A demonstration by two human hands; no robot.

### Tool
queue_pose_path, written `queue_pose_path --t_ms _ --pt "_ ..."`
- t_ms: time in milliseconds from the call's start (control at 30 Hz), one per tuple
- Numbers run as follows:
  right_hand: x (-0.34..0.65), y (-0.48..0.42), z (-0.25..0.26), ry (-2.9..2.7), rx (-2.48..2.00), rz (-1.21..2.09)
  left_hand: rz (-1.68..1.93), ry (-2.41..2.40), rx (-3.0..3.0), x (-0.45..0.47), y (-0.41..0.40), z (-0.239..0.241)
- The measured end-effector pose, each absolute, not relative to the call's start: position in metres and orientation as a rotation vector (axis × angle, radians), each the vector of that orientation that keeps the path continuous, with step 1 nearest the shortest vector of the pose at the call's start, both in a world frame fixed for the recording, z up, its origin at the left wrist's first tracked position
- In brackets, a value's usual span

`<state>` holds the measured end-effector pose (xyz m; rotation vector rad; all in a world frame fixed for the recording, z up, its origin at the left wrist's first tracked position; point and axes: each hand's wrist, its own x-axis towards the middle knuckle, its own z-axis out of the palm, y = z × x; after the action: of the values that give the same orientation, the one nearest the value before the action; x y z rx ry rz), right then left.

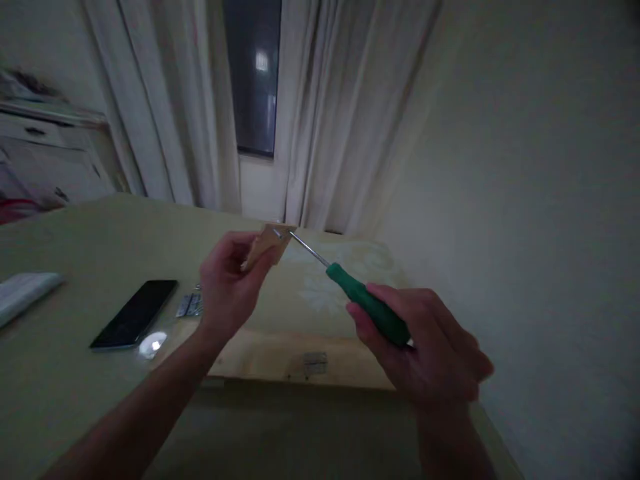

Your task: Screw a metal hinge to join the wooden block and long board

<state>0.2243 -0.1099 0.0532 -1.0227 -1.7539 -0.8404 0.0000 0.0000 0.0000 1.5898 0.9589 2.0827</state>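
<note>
My left hand (231, 283) pinches a small flat wooden piece (267, 245), tilted up above the table. A screw (277, 233) sticks out near the top of that piece. In my right hand (425, 340) is a screwdriver with a green handle (367, 300), fingers wrapped round it. Its metal shaft (310, 249) points up and left, and the tip meets the wooden piece near its upper right corner. Whether the tip sits in a screw head is too small to tell. Below both hands lies a pale wooden board (265, 353) with a small label (315, 363).
On the table (100, 240), a black phone (137, 313) lies left of my left hand, beside a small shiny round item (153, 344) and a small packet (189, 305). A white object (27, 293) rests at the far left. A wall (525, 233) rises close on the right.
</note>
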Motion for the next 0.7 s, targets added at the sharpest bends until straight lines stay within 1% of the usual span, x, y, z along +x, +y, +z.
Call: queue_pose_path --t_ms 300,500,600,700 --pt "0.224 -0.092 0.040 -1.838 -1.015 -0.701 2.232 1.043 1.618 -0.006 0.006 -0.006" --pt "0.227 -0.081 0.033 -1.902 -0.997 -0.488 2.396 1.063 1.679 -0.009 0.007 -0.004" --pt "0.227 -0.079 0.032 -1.892 -1.011 -0.303 2.448 1.048 1.699 -0.009 0.007 -0.004" --pt "0.227 -0.078 0.035 -1.880 -1.109 0.058 2.507 0.988 1.693 -0.007 0.007 -0.004"
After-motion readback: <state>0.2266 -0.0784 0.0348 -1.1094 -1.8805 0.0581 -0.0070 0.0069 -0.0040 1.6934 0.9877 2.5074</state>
